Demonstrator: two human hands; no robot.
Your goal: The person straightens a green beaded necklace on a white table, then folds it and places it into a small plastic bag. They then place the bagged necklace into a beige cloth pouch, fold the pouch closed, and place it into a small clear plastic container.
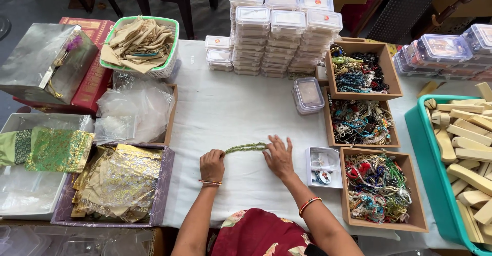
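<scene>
Head view shows the left hand (212,165) pinching one end of a green bead strand (246,147) near the table's (230,107) front edge, while the right hand's (279,157) spread fingers press it flat and straight.

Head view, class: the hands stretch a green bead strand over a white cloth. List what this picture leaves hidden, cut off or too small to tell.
- Green bead strand: its ends are hidden under the left hand and right hand; clasp unseen.
- Left hand's grip: closed fingers hide it.
- Teal tub of wooden pieces: cut off by the right edge.
- Small open white box: contents too small to identify.
- Stacked clear boxes: contents hidden by lids.
</scene>
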